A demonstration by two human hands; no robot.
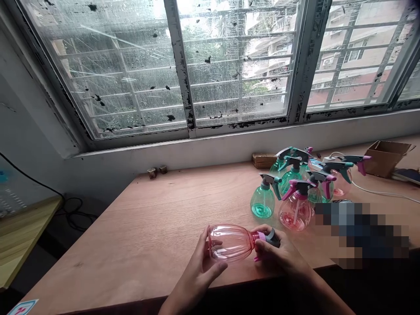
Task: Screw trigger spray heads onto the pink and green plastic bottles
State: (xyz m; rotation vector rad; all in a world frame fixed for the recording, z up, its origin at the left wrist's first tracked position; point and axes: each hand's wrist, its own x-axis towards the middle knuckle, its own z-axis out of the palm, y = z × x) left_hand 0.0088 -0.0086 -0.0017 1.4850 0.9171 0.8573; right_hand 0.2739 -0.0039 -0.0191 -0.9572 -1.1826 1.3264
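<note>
A streaked window (226, 83) spans the wall behind a wooden worktop (131, 245). At least seven spray bottles (263, 205), green and pink, stand clustered toward the worktop's right side; one open cardboard box (382, 159) sits near its back edge. One ribbed pink spray bottle (231, 242) is held sideways above the front edge, long axis left to right, base left, head right. The left hand (200, 267) cups its base, thumb spread wide; the right hand (278, 251) closes around its neck. Two small brown blocks (152, 173) sit by the back-left corner.
</note>
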